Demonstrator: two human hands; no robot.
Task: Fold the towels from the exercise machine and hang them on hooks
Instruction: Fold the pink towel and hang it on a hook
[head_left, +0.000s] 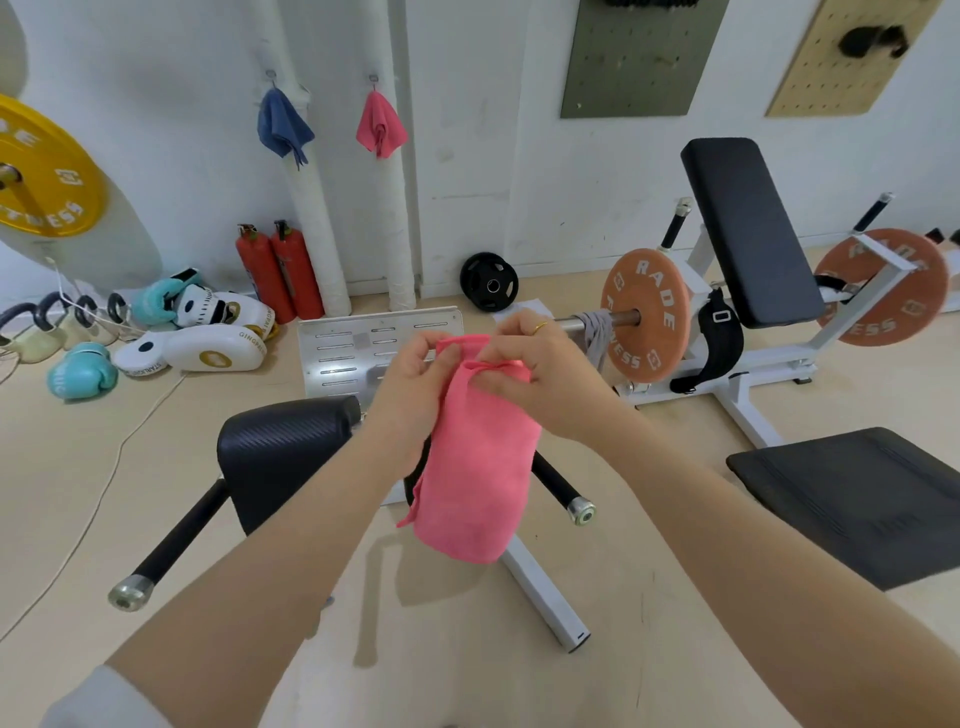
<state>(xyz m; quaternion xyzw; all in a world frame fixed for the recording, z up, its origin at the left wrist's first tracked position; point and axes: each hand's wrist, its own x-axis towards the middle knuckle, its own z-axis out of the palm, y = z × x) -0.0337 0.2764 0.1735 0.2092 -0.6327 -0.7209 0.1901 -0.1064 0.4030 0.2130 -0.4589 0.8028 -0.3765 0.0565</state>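
Note:
A pink towel (475, 467) hangs folded lengthwise in front of me, held up by its top edge. My left hand (415, 384) pinches the top left corner and my right hand (535, 374) grips the top right edge, both close together. On the wall behind, a blue towel (283, 124) and a second pink towel (381, 127) hang from two hooks. A grey towel (597, 332) is draped over the bar of the exercise machine (748, 374), beside an orange weight plate (647, 314).
A black padded bench (283, 452) on a white frame stands just below my hands. A black mat (862, 499) lies at right. Red fire extinguishers (280, 270), boxing gloves (80, 371) and white pads (208, 348) line the left wall, with a yellow plate (44, 166) above.

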